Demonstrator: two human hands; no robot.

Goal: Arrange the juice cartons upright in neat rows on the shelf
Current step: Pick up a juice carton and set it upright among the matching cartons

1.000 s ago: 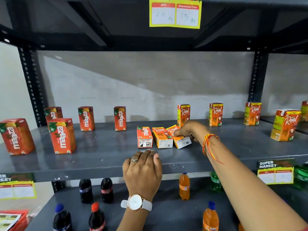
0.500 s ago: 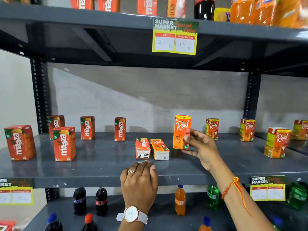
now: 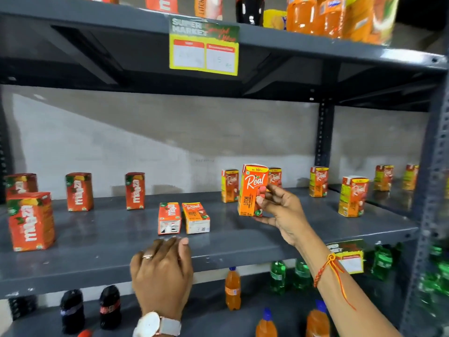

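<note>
My right hand [image 3: 281, 212] grips an orange Real litchi carton [image 3: 252, 190], upright, its base at or just above the grey shelf [image 3: 109, 242], in front of two standing Real cartons [image 3: 229, 186]. My left hand [image 3: 162, 271] rests flat on the shelf's front edge, holding nothing. Just beyond its fingertips two cartons lie flat side by side: a red Maaza carton [image 3: 169, 218] and an orange Real carton [image 3: 195, 217]. Several red Maaza cartons [image 3: 134, 190] stand upright at the left, the nearest one [image 3: 30, 221] at the front left. More Real cartons [image 3: 352, 196] stand at the right.
A yellow price tag [image 3: 204, 46] hangs from the shelf above, which carries orange bottles and cartons. Dark, orange and green bottles [image 3: 232, 288] stand on the shelf below. A dark upright post [image 3: 323, 137] stands at the back right, another [image 3: 430, 190] at the near right.
My right hand picked one Real carton out of the lying group, turned it upright and carried it to the right. The left hand stayed on the shelf edge. The camera tilted up.
</note>
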